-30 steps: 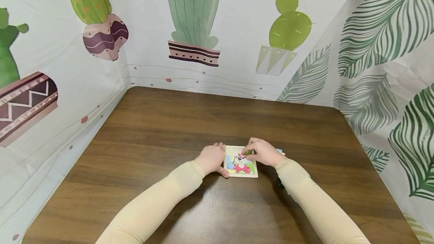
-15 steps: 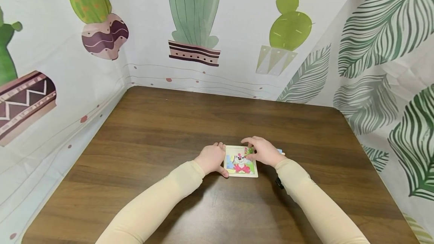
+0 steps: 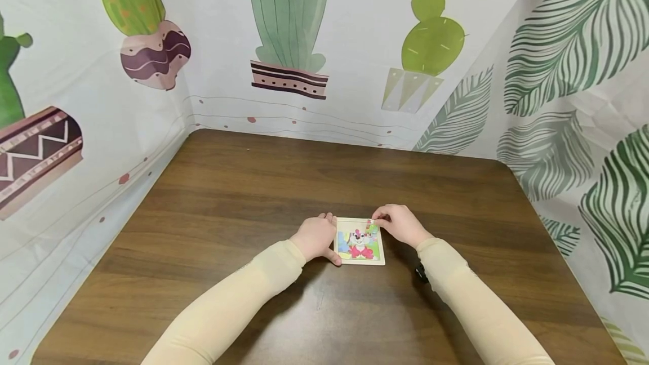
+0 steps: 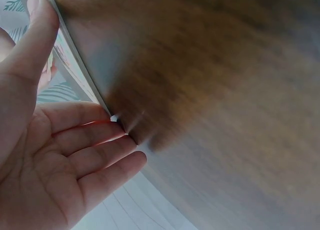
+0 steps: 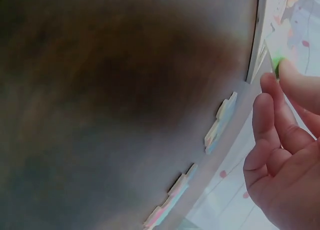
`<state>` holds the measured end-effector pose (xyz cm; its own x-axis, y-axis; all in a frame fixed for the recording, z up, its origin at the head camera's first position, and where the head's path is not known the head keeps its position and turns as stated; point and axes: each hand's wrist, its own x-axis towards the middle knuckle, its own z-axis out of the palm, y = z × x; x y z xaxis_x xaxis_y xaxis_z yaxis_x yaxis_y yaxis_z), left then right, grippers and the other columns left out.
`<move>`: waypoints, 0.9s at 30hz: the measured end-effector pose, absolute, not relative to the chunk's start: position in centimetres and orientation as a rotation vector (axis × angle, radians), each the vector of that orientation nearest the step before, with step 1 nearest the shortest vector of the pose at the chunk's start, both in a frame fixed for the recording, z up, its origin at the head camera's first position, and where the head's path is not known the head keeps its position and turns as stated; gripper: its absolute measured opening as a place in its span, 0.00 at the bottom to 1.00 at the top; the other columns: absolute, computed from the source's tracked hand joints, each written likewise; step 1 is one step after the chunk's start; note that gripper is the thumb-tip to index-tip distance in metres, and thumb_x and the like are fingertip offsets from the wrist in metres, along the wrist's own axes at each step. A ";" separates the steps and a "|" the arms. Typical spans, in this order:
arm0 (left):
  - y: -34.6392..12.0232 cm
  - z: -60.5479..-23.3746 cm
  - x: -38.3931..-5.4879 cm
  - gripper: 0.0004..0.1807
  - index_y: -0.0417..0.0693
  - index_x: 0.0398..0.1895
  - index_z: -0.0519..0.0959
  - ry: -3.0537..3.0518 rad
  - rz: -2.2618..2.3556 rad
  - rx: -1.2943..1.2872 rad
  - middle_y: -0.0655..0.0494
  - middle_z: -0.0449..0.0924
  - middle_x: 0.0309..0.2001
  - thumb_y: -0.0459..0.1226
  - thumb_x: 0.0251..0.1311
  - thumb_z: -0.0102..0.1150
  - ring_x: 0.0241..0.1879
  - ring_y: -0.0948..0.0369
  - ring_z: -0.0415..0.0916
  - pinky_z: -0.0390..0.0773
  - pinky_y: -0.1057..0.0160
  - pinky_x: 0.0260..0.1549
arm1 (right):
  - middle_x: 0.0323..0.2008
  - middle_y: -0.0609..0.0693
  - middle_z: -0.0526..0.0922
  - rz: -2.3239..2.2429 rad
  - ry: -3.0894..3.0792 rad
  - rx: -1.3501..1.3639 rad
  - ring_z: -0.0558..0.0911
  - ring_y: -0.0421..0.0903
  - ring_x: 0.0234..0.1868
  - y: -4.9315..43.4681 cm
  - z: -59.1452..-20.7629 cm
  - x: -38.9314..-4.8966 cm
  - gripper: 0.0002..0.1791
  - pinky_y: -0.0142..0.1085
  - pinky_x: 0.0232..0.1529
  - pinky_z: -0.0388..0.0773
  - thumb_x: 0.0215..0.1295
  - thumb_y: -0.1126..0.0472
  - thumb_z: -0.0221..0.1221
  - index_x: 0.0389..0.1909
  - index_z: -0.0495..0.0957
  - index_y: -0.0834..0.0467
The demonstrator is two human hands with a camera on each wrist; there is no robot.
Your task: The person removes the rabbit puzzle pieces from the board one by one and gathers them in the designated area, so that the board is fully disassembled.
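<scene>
A small square jigsaw puzzle board [image 3: 361, 262] with a pale wooden rim and a pink-and-white cartoon animal lies on the table. My left hand [image 3: 315, 238] rests along its left edge, thumb at the near corner; in the left wrist view the fingers [image 4: 100, 157] are extended and fairly straight, tips against the edge and tabletop. At the far right corner of the board is my right hand [image 3: 400, 224]. Its thumb and index finger pinch a puzzle piece [image 5: 277, 50], white and green, tilted up over the rim in the right wrist view. The far strip of the board shows bare wood.
In the right wrist view, loose puzzle pieces [image 5: 221, 122] lie flat beyond the board, with more pink-and-blue pieces [image 5: 172, 195] farther off. The brown wooden table [image 3: 243, 185] runs back to a cloth wall [image 3: 218, 44] printed with cacti and leaves.
My right hand, over the picture earlier with thumb and fingers spread, has drawn right to the far corner and now pinches a piece there. My left hand has stayed in place.
</scene>
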<state>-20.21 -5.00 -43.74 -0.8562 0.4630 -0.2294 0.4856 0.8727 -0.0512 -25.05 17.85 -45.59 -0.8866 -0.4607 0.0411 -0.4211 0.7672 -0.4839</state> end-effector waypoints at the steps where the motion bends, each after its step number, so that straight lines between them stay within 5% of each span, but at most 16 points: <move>1: -5.0 -43.7 -20.2 0.63 0.34 0.67 0.63 2.834 -0.157 0.727 0.42 0.66 0.66 0.70 0.33 0.64 0.65 0.52 0.65 0.75 0.59 0.54 | 0.32 0.47 0.84 -0.779 2.875 -0.715 0.77 0.41 0.33 18.0 -45.6 -25.2 0.02 0.38 0.38 0.76 0.60 0.64 0.63 0.32 0.84 0.56; 8: -5.0 -43.8 -20.2 0.63 0.34 0.67 0.64 2.836 -0.164 0.740 0.42 0.66 0.66 0.70 0.33 0.63 0.65 0.52 0.65 0.74 0.59 0.55 | 0.32 0.52 0.84 -0.999 2.791 -0.575 0.73 0.42 0.23 18.9 -45.3 -25.2 0.06 0.33 0.24 0.74 0.62 0.64 0.61 0.37 0.84 0.59; 16: -4.9 -43.6 -20.2 0.63 0.34 0.67 0.63 2.826 -0.170 0.725 0.43 0.66 0.66 0.70 0.34 0.64 0.65 0.52 0.65 0.74 0.60 0.55 | 0.30 0.50 0.82 -0.965 2.805 -0.544 0.74 0.44 0.30 20.7 -44.9 -25.5 0.04 0.35 0.31 0.73 0.61 0.64 0.61 0.34 0.84 0.59; 22: -4.9 -43.5 -20.1 0.63 0.35 0.68 0.63 2.819 -0.170 0.715 0.43 0.65 0.66 0.70 0.34 0.64 0.66 0.52 0.64 0.74 0.60 0.55 | 0.31 0.52 0.83 -0.913 2.760 -0.522 0.73 0.42 0.22 22.6 -44.4 -25.7 0.04 0.35 0.25 0.73 0.62 0.66 0.60 0.33 0.83 0.60; 27: -5.0 -43.5 -20.1 0.63 0.35 0.67 0.63 2.829 -0.167 0.722 0.43 0.66 0.66 0.70 0.33 0.64 0.65 0.52 0.65 0.74 0.60 0.55 | 0.34 0.53 0.84 -0.826 2.784 -0.496 0.75 0.45 0.30 24.3 -43.5 -26.0 0.05 0.38 0.34 0.73 0.62 0.66 0.60 0.33 0.84 0.60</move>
